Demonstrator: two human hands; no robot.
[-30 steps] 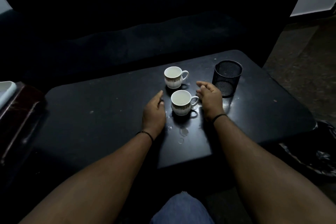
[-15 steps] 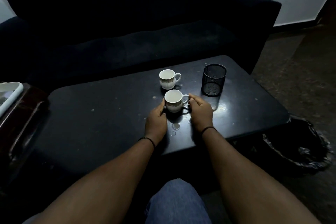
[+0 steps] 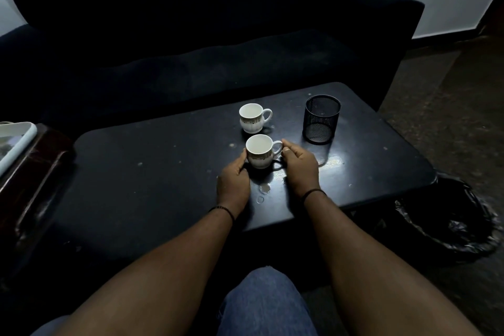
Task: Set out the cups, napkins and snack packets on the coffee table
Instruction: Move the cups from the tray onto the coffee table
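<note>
**Near cup held between both hands on the table**

Obs: two white cups stand upright at centre frame on the dark coffee table (image 3: 152,172). The near cup (image 3: 259,151) sits just below the far cup (image 3: 251,118); the two are close but apart. Both look empty, handles pointing frame right.

Left hand (image 3: 234,182): resting on the table, thumb and fingertips against the left wall of the near cup. Right hand (image 3: 300,169): fingers curled round toward that cup's handle, touching it or just beside it; contact is hard to confirm in the dim light. Together they grasp the near cup from both sides. Its base appears to be on the table.

Also on the table: a black mesh holder (image 3: 321,118), upper right of the cups and well clear of the right hand. A few small wet spots (image 3: 264,188) lie just below the near cup, between the wrists. No napkins or snack packets visible anywhere in frame.

Handling (judgement): the cup looks like glazed ceramic, so rigid, light when empty, chippable if knocked against its neighbour. Glaze plus the wet patch suggests a slippery wall and base. Best hold is the handle loop with a steadying hand on the opposite wall, roughly as now. Keep a gap from the far cup when shifting it
</note>
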